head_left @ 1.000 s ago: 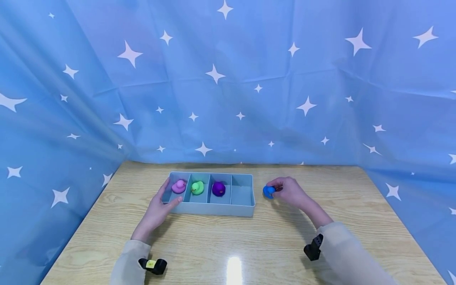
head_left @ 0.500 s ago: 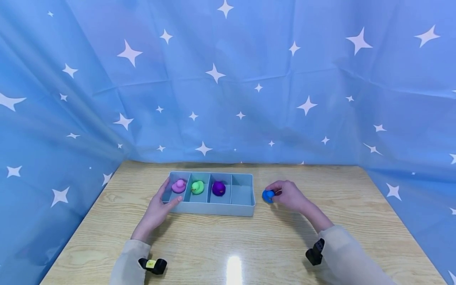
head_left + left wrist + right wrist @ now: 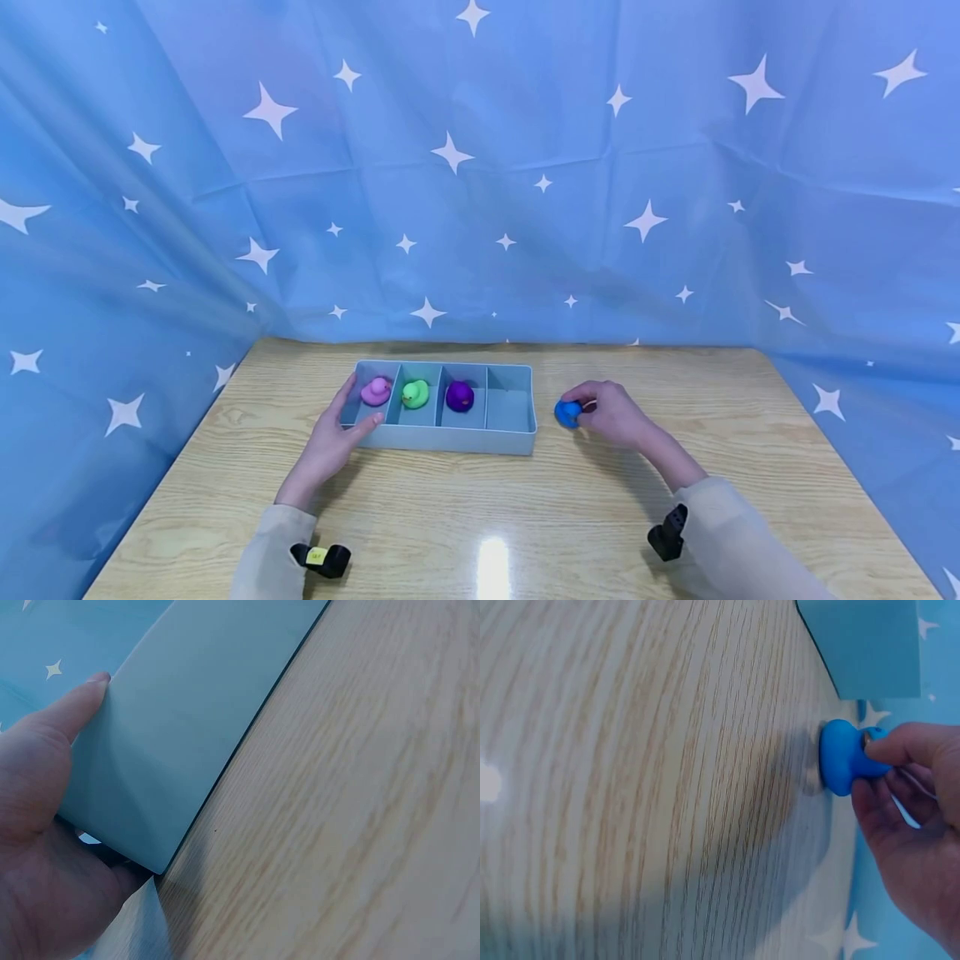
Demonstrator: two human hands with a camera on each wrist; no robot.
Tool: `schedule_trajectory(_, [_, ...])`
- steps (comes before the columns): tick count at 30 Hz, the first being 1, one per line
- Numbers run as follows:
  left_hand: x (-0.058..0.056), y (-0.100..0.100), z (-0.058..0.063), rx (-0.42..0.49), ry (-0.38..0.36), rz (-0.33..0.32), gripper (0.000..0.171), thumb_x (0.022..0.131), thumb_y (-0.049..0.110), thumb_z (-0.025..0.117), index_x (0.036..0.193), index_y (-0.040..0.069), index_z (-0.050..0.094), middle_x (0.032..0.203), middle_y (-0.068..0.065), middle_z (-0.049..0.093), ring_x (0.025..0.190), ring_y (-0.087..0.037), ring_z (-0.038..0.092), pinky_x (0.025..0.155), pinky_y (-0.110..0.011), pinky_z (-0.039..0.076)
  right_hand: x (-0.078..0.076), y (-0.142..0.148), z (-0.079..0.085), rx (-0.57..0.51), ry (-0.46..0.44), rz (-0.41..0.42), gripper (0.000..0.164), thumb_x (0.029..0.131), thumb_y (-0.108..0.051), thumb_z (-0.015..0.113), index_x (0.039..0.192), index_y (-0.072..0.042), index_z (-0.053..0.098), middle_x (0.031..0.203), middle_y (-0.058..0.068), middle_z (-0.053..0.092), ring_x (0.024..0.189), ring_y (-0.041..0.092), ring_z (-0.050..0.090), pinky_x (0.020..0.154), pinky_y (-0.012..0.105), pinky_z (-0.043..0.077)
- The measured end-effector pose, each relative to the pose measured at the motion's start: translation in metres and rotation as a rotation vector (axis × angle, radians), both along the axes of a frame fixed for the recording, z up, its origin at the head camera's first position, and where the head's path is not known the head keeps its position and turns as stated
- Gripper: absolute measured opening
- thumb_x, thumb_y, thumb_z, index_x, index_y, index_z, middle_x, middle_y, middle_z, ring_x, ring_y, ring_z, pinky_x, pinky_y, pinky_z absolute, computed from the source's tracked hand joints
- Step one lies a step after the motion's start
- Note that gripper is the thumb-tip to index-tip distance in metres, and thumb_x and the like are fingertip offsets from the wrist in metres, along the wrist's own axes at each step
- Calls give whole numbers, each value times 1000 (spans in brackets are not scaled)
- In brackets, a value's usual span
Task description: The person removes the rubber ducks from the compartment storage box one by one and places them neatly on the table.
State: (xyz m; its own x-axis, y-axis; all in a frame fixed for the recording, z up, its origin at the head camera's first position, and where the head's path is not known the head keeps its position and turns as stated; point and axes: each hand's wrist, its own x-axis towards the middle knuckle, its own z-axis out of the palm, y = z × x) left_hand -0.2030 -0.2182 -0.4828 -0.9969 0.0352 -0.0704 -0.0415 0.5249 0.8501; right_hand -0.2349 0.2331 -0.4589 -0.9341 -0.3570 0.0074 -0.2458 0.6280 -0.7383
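A long light blue-grey box point(image 3: 442, 439) with dividers stands on the wooden table. From left to right its compartments hold a pink rubber duck point(image 3: 376, 392), a green one and a purple duck point(image 3: 460, 397); the rightmost has none. My left hand point(image 3: 330, 442) holds the box's left end, its thumb point(image 3: 84, 705) at the front rim and the fingers along the end wall. Just right of the box, my right hand point(image 3: 611, 413) pinches a blue rubber duck point(image 3: 841, 757) by its head between thumb and fingers. The duck's base faces the tabletop.
The wooden table point(image 3: 420, 517) extends toward me in front of the box. A blue star-patterned cloth point(image 3: 480, 208) hangs behind the table and along both sides. Dark cameras sit at both sleeves, and a bright reflection lies near the table's front.
My right hand and the blue duck have shifted slightly toward me, with a small turn of the duck. The left hand and the box have stayed in place.
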Motion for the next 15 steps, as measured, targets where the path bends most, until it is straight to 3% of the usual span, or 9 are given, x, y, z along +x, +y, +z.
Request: schedule_trajectory(15, [1,1,2,4,-9,1,90,102,42,64,167,20,6,169,-21,12,152,-47,13,119,-66,18,0,3,1,-12,-34,0,31,89,12,64,120,9,69,119,24,65,104,39,66,86,45,60])
